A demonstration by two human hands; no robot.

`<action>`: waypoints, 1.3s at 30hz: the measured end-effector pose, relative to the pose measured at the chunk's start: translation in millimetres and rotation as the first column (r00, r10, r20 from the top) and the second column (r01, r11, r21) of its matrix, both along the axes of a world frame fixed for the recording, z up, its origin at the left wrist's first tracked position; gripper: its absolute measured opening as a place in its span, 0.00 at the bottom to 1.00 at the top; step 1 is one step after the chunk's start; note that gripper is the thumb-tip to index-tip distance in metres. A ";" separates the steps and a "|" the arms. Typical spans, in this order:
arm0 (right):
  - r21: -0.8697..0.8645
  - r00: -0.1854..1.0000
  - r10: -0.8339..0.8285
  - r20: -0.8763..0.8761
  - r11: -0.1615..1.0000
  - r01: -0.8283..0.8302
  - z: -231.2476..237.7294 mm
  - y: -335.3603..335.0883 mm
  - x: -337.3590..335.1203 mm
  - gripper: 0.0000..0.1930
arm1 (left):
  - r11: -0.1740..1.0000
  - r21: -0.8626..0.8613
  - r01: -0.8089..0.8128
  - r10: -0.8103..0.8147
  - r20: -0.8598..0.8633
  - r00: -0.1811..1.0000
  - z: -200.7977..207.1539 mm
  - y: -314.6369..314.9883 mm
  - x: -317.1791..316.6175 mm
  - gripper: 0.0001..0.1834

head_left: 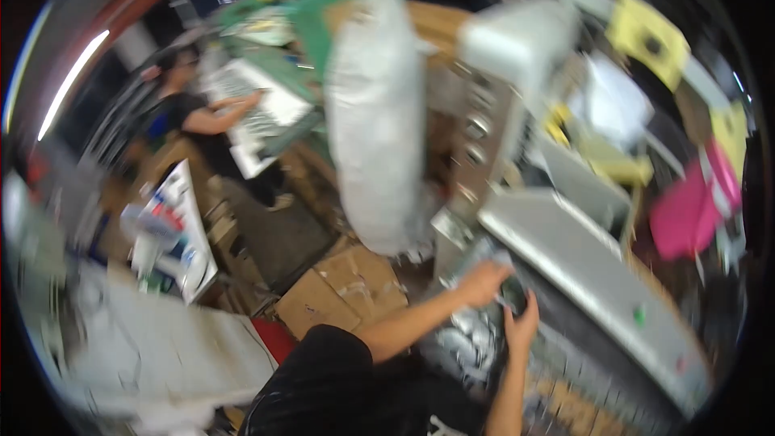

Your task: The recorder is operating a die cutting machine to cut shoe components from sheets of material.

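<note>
Both my hands are in front of me, close together at the near end of a long grey machine (pixel 565 230). My left hand (pixel 484 282) is closed, its fingers curled at the edge of a small dark, shiny thing (pixel 511 294) blurred by motion. My right hand (pixel 521 321) curves round the near side of the same thing, thumb and fingers bent about it. What kind of thing it is I cannot make out. Just below my hands is a clear plastic bag (pixel 468 343) with shiny silvery pieces in it.
A tall white sack (pixel 375 121) stands ahead, beside a machine panel with round knobs (pixel 478 125). Flattened cardboard (pixel 343 291) lies on the floor at left. A pink bucket (pixel 686 214) is at right. Another person (pixel 206 117) works at a white-topped table (pixel 278 97), far left.
</note>
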State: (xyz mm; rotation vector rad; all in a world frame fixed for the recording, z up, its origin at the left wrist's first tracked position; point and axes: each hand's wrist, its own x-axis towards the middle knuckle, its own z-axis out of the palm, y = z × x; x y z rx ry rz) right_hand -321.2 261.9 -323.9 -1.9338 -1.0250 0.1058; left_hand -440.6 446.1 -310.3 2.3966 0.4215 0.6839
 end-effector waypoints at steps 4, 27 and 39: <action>-0.009 0.995 -0.019 0.103 1.000 0.020 1.6 32.6 -12.4 0.33 | 0.981 -0.190 -0.049 0.044 -0.032 0.999 0.1 32.0 -24.5 0.44; -0.043 0.975 -0.171 0.138 0.983 0.179 -2.0 16.0 -33.6 0.34 | 0.989 -0.107 -0.098 0.109 0.100 0.989 -17.4 8.6 -37.3 0.37; -0.106 0.982 -0.158 0.102 0.980 0.169 2.2 9.9 -29.0 0.37 | 0.987 -0.140 -0.081 0.091 0.067 0.994 -16.9 7.5 -41.2 0.36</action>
